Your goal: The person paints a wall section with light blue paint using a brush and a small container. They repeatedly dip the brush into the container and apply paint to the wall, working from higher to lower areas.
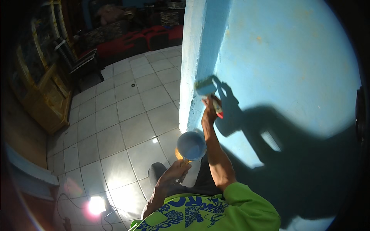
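My right hand grips the pale, red-tipped handle of a wide paintbrush. Blue paint covers the brush, whose bristle end lies at the inner corner of a wall edge, over the darker blue strip; whether it touches is hard to tell. Lower down, my left hand holds a round dipper by its short handle, with blue paint inside. The light blue wall fills the right side and carries the shadow of my arm and body. Its projecting edge is whitish.
A lit work lamp with a cable stands on the tiled floor at lower left. A wooden cabinet and a dark chair are at the left. Red seating lies at the back. A small dark ring is on the tiles.
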{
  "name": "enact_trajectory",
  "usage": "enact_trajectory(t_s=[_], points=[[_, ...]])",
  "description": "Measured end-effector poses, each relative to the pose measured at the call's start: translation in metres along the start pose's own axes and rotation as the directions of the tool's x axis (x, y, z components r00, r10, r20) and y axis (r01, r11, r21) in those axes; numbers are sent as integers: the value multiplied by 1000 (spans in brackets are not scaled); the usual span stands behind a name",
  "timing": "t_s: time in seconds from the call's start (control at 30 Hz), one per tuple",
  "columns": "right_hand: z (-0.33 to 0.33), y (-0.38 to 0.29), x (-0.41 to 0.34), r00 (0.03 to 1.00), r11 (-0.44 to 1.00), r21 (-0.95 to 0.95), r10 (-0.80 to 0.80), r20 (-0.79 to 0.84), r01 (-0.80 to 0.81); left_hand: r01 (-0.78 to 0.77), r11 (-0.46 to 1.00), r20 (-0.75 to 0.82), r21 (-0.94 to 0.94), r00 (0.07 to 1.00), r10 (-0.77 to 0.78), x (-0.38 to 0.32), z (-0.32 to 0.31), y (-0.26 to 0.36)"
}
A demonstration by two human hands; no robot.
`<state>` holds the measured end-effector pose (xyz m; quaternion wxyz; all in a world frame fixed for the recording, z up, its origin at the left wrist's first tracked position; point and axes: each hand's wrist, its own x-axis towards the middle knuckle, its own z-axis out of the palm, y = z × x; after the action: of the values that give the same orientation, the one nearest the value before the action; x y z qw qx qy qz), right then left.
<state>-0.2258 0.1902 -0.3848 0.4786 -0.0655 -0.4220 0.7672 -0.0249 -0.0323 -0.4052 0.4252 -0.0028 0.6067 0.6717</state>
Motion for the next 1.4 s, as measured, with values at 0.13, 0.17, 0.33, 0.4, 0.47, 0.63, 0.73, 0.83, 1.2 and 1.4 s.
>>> enact_trajectory(t_s=[0.13,0.17,0.33,0.4,0.47,0.63,0.73,0.83,1.2,1.4], points=[[-25,13,-33,999,990,-139,34,-20,-37,-2,999,-23,44,1000,3,-6,-1,-2],[-24,10,-27,998,987,-153,59,1,-58,12,998,-29,62,1000,-10,-7,0,0],[42,-44,37,995,990,-126,-44,87,55,41,992,-41,119,998,-37,-11,5,13],[66,-76,37,991,994,-44,-91,100,96,25,994,-55,106,998,-19,-11,2,6],[67,-85,37,987,990,33,-138,79,136,9,996,-44,90,999,-5,-9,1,4],[7,3,1,999,999,16,-39,-10,39,-33,999,0,27,999,33,0,-5,-10],[-48,34,-22,986,982,-122,-133,96,144,-19,997,-3,76,1000,19,-1,-1,-1],[-63,28,-39,964,907,-341,-189,188,245,23,998,-31,59,999,-22,2,-5,-9],[-77,-32,-9,727,720,-450,-110,678,529,-66,993,-17,100,998,68,0,-2,-8],[-54,-33,28,614,666,-394,-123,779,634,-46,996,-27,80,998,48,10,-6,-17]])
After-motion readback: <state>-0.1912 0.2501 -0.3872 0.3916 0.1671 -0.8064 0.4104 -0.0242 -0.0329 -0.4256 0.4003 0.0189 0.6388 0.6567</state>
